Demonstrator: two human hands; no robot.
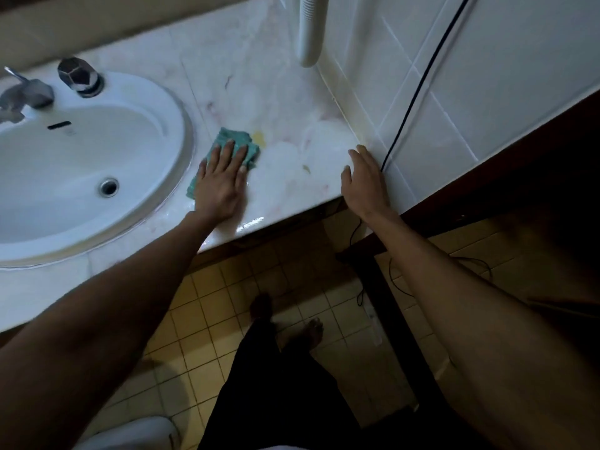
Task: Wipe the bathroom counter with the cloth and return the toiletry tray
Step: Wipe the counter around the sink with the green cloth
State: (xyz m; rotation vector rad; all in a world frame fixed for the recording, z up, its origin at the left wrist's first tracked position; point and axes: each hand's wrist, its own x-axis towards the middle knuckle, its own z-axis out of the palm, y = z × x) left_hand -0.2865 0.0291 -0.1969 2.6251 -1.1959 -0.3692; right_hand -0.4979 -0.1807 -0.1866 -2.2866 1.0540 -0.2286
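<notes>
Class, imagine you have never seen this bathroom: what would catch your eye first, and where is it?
The teal cloth stands out, pressed flat on the pale marble counter under the left hand, just right of the white sink. A yellow stain sits beside the cloth. The right hand rests open at the counter's right edge, by a black cable running down the tiled wall.

Counter (285, 92) glossy veined marble; cloth (242, 142) teal fuzzy fabric; sink (152, 125) glossy ceramic; tap (26, 94) metal.
</notes>
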